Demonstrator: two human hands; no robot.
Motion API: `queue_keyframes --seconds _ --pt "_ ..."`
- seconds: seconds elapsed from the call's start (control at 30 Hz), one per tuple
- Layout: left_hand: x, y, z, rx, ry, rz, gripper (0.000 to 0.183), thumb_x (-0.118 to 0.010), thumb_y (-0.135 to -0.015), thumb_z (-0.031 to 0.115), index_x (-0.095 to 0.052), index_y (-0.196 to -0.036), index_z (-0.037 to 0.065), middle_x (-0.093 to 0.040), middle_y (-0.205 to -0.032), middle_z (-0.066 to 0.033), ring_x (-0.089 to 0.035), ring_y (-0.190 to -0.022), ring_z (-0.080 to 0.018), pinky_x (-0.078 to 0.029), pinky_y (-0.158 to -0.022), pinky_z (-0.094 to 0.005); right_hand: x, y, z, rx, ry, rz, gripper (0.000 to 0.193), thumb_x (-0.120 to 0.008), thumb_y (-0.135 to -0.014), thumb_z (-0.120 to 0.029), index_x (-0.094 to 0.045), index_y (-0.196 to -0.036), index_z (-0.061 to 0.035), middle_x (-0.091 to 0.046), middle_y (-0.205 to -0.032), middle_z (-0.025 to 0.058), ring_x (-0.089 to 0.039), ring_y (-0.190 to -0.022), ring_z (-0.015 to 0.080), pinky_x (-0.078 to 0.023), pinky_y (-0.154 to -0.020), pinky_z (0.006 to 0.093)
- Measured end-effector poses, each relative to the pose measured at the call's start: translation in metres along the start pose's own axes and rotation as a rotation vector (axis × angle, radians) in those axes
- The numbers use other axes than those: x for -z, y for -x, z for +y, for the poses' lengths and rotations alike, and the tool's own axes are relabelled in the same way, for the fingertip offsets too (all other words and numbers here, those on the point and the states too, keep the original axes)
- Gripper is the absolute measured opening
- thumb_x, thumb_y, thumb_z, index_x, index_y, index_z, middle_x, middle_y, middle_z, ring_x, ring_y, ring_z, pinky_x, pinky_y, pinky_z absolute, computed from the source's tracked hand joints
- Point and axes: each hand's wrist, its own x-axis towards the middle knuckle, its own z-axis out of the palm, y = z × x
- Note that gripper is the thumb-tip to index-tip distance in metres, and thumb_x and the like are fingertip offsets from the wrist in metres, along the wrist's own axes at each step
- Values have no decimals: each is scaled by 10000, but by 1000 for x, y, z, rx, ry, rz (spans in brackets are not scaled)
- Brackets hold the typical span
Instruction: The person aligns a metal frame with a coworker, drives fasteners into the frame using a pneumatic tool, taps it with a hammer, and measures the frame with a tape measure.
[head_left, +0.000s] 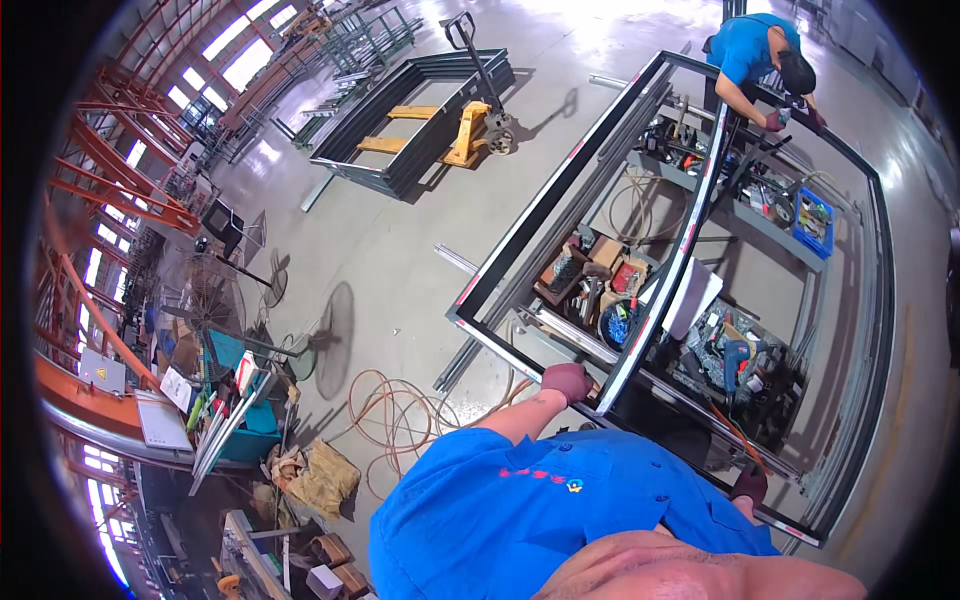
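A large dark metal frame with a dividing bar lies across a stand in front of me. My left hand, in a maroon glove, is closed on the near bar, left of the dividing bar's end. Farther right, my right hand, also gloved, is wrapped round the same near side; its fingers are partly hidden. An orange cord runs down close to it. Below the frame, a blue-green power drill rests on a tray of loose metal parts.
A co-worker in blue bends over the far end, a hand at a small tool. Open boxes of hardware and a blue bin sit under the frame. Hoses coil on the floor. A yellow pallet jack and fans stand left.
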Motion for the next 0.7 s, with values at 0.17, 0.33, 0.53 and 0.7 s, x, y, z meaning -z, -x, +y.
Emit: queue_keyframes --seconds 0.17,0.33,0.53,0.7 --pt "3 1 0 13 -15 -10 450 -599 -999 424 -878 -1127 94 -830 -1192 -204 -797 -1124 -401 -618 -975 -510 10 7 -14 14 -21 20 412 -597 -1072 -437 -813 -1162 -97 -803 -1158 230 -752 -1119 476 -584 -922 569" --pt "4 1 0 3 -7 -10 451 -620 -984 439 -879 -1133 101 -833 -1185 -199 -798 -1116 -401 -617 -966 -512 2 1 -3 11 -11 27 409 -599 -1069 -440 -816 -1175 -110 -807 -1162 223 -755 -1116 474 -587 -917 566" --pt "7 2 1 7 -11 -32 449 -638 -973 445 -881 -1133 104 -834 -1183 -197 -796 -1121 -401 -614 -965 -512 -4 -2 3 24 -16 40 401 -601 -1071 -431 -816 -1175 -108 -809 -1162 217 -756 -1114 472 -591 -916 561" --pt "6 2 2 19 -13 -34 446 -621 -983 426 -876 -1142 95 -831 -1199 -201 -794 -1130 -401 -612 -981 -512 -2 -1 1 27 -17 38 394 -606 -1071 -424 -817 -1176 -108 -808 -1158 220 -754 -1111 475 -593 -915 555"
